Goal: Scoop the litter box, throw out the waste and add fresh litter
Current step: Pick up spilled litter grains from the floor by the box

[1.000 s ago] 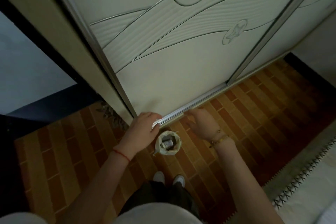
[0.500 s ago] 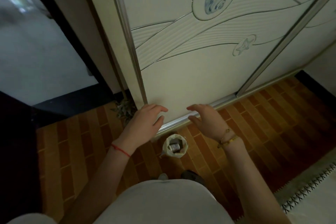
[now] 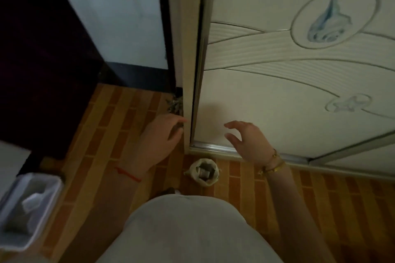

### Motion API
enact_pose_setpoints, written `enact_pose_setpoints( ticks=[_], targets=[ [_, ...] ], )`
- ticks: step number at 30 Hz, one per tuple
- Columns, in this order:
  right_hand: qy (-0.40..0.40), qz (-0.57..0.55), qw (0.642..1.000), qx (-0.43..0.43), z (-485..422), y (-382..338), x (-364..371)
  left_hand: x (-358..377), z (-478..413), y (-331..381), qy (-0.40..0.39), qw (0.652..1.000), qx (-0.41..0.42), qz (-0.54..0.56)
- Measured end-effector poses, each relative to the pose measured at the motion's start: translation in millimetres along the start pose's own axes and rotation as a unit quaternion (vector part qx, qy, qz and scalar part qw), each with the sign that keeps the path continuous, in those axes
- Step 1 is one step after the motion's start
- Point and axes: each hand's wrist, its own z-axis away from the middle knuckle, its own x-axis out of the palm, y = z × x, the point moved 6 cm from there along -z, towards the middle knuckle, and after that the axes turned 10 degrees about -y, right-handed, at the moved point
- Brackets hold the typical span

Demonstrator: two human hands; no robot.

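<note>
Small pale bag [image 3: 203, 174] stood upright on floor [image 3: 256, 198], mouth open, grey lump inside. White lined bin [image 3: 54, 194] well apart, at left edge.

A cream sliding door [image 3: 299, 92] fills the right side, with raised wavy bands, a blue shell [image 3: 327, 25] in an oval and a starfish [image 3: 347, 103] lower down. Its metal-edged left side meets a pale upright frame [image 3: 186, 70]. The floor [image 3: 111, 126] has an orange brick pattern. Dry leaves [image 3: 174, 104] lie at the frame's foot. A dark door [image 3: 42, 49] stands further left.
</note>
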Motion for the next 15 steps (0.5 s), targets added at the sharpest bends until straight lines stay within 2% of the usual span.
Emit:
enact_pose_setpoints(
  ticks=[6,8,15],
  targets=[
    [-0.073,0.046,0.989,-0.117,-22.1,-37.2,11.5,-8.8,67.0,-10.1,0.105,0.987,-0.122,-0.013],
    [-0.094,0.05,0.983,-0.149,-28.8,-57.4,17.1,-10.7,92.4,-15.7,0.126,0.975,-0.18,-0.021],
    [-0.176,0.065,0.945,-0.267,-40.3,-130.4,49.4,-24.4,176.7,-19.4,0.199,0.93,-0.308,-0.008]
  ],
)
